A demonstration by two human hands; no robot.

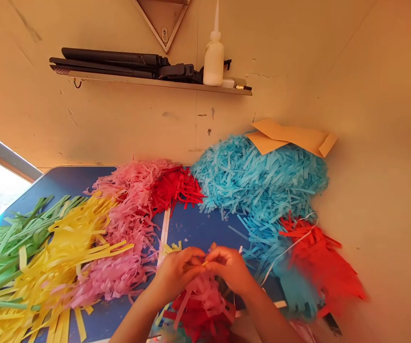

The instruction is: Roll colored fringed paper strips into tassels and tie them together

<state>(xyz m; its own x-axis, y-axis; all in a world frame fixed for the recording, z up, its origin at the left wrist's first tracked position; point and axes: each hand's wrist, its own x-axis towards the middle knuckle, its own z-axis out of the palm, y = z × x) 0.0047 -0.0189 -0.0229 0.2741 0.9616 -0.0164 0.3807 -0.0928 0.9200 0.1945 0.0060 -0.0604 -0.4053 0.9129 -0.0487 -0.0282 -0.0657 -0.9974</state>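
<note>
1. a small craft workshop corner, closed in by plain cream walls (369, 95).
2. a blue work table (198, 228) is heaped with cut paper fringe: green (8, 243), yellow (58, 257), pink (130, 209), red (176, 186) and light blue (258, 176).
3. a wall shelf (155, 82) holds a white glue bottle (214, 57) and black tools (119, 64).
4. brown paper sheets (291, 136) lie on the blue heap.

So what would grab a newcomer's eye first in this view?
The big heap of blue shredded paper against the back wall, with green strips, yellow strips and pink strips spread across the table's left. At bottom centre, the left hand and right hand meet over a pink and red bundle.
</note>
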